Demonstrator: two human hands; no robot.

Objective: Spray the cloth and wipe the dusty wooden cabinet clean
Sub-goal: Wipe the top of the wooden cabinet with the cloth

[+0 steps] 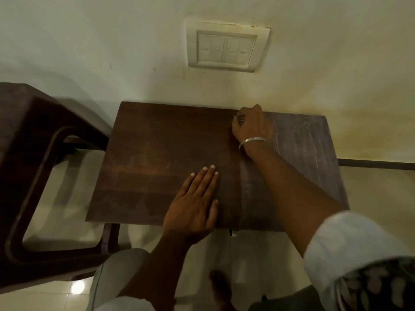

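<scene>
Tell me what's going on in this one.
A person stands over a small wooden cabinet set against a wall. The left hand lies flat on the top near the front edge, with its fingers straight. The right hand reaches to the back edge by the wall, with its fingers curled. Whether it holds a cloth cannot be seen. The right side of the top looks greyer and dustier than the darker left side. No spray bottle is in view.

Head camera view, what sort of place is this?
Probably a room in a home: a small wooden cabinet stands against a painted wall below a switch panel, with a dark chair beside it on a glossy pale floor.
</scene>
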